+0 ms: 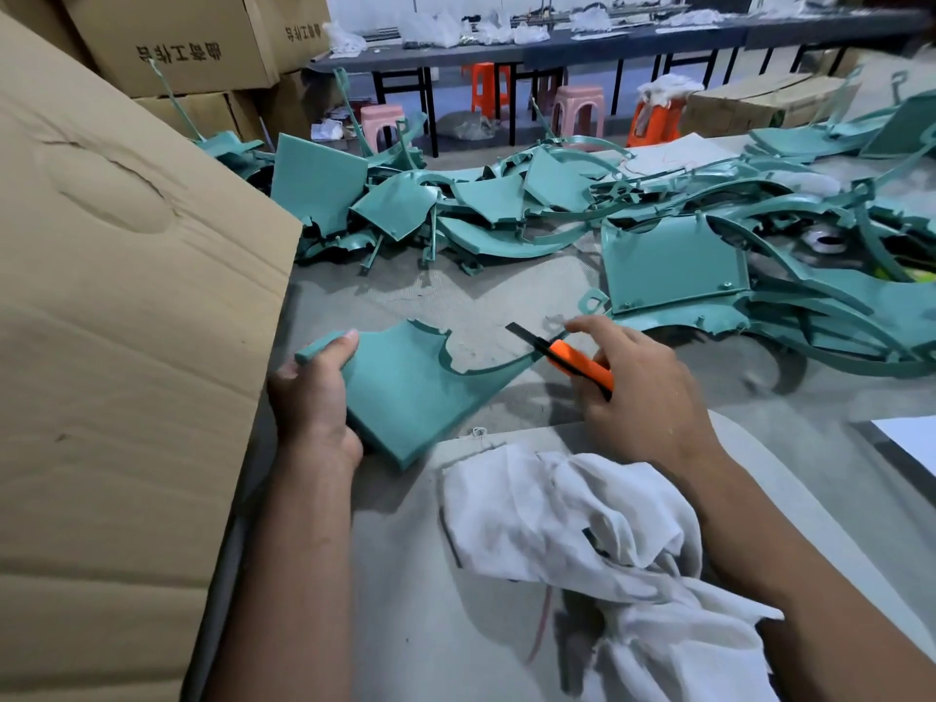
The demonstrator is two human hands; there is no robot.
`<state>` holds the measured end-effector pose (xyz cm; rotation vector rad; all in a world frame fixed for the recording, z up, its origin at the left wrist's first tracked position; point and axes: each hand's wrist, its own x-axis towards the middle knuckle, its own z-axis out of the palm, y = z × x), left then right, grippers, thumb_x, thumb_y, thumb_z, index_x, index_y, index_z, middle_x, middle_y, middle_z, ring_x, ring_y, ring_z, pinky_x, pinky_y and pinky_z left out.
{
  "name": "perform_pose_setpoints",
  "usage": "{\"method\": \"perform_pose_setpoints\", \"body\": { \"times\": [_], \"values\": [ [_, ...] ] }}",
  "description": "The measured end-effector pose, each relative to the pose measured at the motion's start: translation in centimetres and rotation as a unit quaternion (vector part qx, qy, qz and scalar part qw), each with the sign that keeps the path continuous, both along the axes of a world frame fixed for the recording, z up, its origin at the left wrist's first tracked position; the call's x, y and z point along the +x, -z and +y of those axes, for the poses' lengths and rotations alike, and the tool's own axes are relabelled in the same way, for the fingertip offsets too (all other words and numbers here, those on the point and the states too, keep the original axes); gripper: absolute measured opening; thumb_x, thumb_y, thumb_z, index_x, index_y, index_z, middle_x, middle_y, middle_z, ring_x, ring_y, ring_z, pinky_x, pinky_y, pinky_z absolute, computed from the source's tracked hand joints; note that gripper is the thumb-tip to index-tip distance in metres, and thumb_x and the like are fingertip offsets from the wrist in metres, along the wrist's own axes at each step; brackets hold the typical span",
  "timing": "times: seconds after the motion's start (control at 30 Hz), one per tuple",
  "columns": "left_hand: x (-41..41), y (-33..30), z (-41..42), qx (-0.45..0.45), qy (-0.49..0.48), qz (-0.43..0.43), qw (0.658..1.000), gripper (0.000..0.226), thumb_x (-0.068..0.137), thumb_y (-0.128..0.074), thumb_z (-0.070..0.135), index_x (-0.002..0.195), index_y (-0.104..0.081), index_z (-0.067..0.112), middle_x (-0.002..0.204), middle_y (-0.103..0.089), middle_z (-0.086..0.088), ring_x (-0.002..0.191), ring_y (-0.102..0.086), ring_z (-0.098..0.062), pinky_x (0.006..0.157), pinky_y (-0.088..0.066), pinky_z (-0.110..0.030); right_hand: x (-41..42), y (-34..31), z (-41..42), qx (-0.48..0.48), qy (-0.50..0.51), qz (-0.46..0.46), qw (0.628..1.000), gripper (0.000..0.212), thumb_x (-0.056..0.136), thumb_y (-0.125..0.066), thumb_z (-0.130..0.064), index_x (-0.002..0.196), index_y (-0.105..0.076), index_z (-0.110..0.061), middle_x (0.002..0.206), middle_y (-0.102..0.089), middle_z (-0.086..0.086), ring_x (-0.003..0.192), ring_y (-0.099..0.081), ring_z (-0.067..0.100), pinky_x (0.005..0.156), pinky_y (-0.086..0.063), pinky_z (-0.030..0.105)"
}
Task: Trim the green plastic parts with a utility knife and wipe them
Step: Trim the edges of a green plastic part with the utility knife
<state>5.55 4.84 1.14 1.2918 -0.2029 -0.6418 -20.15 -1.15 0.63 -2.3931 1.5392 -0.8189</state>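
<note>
Head view, looking down at your two hands over a grey counter (506, 296) with a fine woven texture. Far left, a tall cardboard box (126, 321) leans in, its matte face dented and creased. Just beside it, your left hand (316, 397) grips a green plastic part (410, 392), thumb curled over its top left corner and the fingers hidden beneath. The part lies low over the counter between your hands: a flat, smooth panel with a thick straight lower edge and a ragged, scalloped upper edge. It looks light and stiff, probably a little slick, so hold it by the thick straight side, away from the thin jagged rim. To its right, your right hand (638, 392) holds an orange utility knife (567, 357), fingers loosely curled round the handle, forefinger stretched forward. The dark blade is out and points up and left, close to the part's right tip; whether it touches is unclear. Nearer you lies a crumpled white cloth (582, 519), soft and wrinkled. Behind everything, a heap of more green parts (673, 260), both curved strips and flat panels, spreads to the far right.
</note>
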Motion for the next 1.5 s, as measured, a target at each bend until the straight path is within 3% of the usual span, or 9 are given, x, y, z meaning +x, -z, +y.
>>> {"method": "perform_pose_setpoints", "body": {
  "times": [0.13,0.33,0.57,0.73,0.83,1.0,1.13,1.33,1.5],
  "values": [
    [-1.2,0.2,-0.9,-0.009,-0.051,-0.022,0.998,0.023,0.086,-0.077,0.012,0.069,-0.061,0.011,0.065,-0.066,-0.002,0.055,-0.065,-0.019,0.056,-0.058,-0.032,0.6,0.3,0.6,-0.053,-0.035,0.035,0.997,0.042,0.094,-0.065,-0.036,0.132,-0.058,-0.051,0.094,-0.062,-0.01,0.092,-0.063,0.024,0.066,-0.045,0.034],
    [-1.6,0.3,-1.0,-0.017,-0.084,-0.085,0.993,0.029,0.088,-0.073,0.017,0.064,-0.058,0.014,0.048,-0.063,0.01,0.048,-0.064,-0.009,0.047,-0.053,-0.026,1.0,0.6,0.3,-0.048,-0.058,0.02,0.997,0.036,0.093,-0.068,-0.033,0.126,-0.066,-0.048,0.097,-0.066,-0.013,0.095,-0.064,0.022,0.064,-0.038,0.032],
    [-1.6,0.0,-0.8,0.003,-0.064,-0.181,0.981,0.017,0.083,-0.069,0.025,0.069,-0.059,0.019,0.071,-0.066,-0.002,0.066,-0.067,-0.021,0.06,-0.057,-0.037,0.9,0.9,-0.3,-0.054,0.029,0.031,0.998,0.007,0.091,-0.071,-0.035,0.096,-0.073,-0.03,0.083,-0.06,-0.008,0.083,-0.059,0.023,0.061,-0.038,0.033],
    [-1.9,-0.5,-0.5,0.008,-0.067,-0.253,0.965,0.02,0.083,-0.067,0.026,0.066,-0.058,0.019,0.066,-0.063,0.003,0.059,-0.061,-0.014,0.054,-0.05,-0.03,-0.2,0.8,-1.4,-0.074,0.108,0.018,0.991,0.009,0.091,-0.073,-0.031,0.097,-0.076,-0.025,0.086,-0.065,-0.002,0.08,-0.06,0.028,0.062,-0.041,0.034],
    [-2.0,-0.7,-0.2,0.019,-0.082,-0.266,0.96,0.018,0.083,-0.066,0.026,0.067,-0.059,0.022,0.07,-0.066,0.001,0.066,-0.066,-0.021,0.06,-0.055,-0.034,-1.0,0.7,-1.8,-0.136,0.164,-0.005,0.977,0.011,0.092,-0.072,-0.027,0.097,-0.075,-0.018,0.085,-0.064,0.001,0.076,-0.058,0.03,0.061,-0.036,0.032],
    [-2.5,-1.1,-0.3,0.016,-0.096,-0.282,0.955,0.021,0.085,-0.065,0.021,0.066,-0.057,0.023,0.07,-0.064,0.002,0.063,-0.062,-0.017,0.059,-0.051,-0.03,0.5,0.7,0.0,-0.135,-0.009,-0.088,0.987,0.018,0.09,-0.076,-0.023,0.107,-0.075,-0.02,0.091,-0.069,-0.004,0.078,-0.063,0.024,0.066,-0.052,0.037],
    [-2.5,-1.1,-0.2,0.025,-0.096,-0.277,0.956,0.02,0.085,-0.065,0.023,0.067,-0.057,0.024,0.073,-0.066,0.0,0.068,-0.065,-0.021,0.061,-0.056,-0.035,1.6,1.2,0.4,-0.06,-0.094,-0.027,0.993,0.034,0.093,-0.071,-0.027,0.125,-0.072,-0.037,0.092,-0.066,-0.008,0.086,-0.063,0.023,0.066,-0.05,0.037],
    [-1.6,-1.2,0.3,0.038,-0.093,-0.238,0.966,0.014,0.084,-0.066,0.027,0.073,-0.058,0.025,0.079,-0.066,0.001,0.075,-0.066,-0.024,0.074,-0.059,-0.044,-0.8,1.2,-1.6,-0.06,0.051,-0.018,0.997,0.035,0.093,-0.07,-0.028,0.128,-0.074,-0.034,0.102,-0.071,0.001,0.096,-0.063,0.031,0.073,-0.047,0.036],
    [-1.5,-1.2,0.4,0.056,-0.111,-0.219,0.968,0.021,0.089,-0.066,0.025,0.071,-0.055,0.028,0.075,-0.063,0.008,0.074,-0.065,-0.02,0.074,-0.057,-0.04,-0.8,0.6,-1.1,-0.175,0.128,-0.015,0.976,0.04,0.086,-0.074,-0.011,0.122,-0.076,-0.028,0.078,-0.055,0.002,0.075,-0.056,0.034,0.06,-0.031,0.032]
  ]
}}
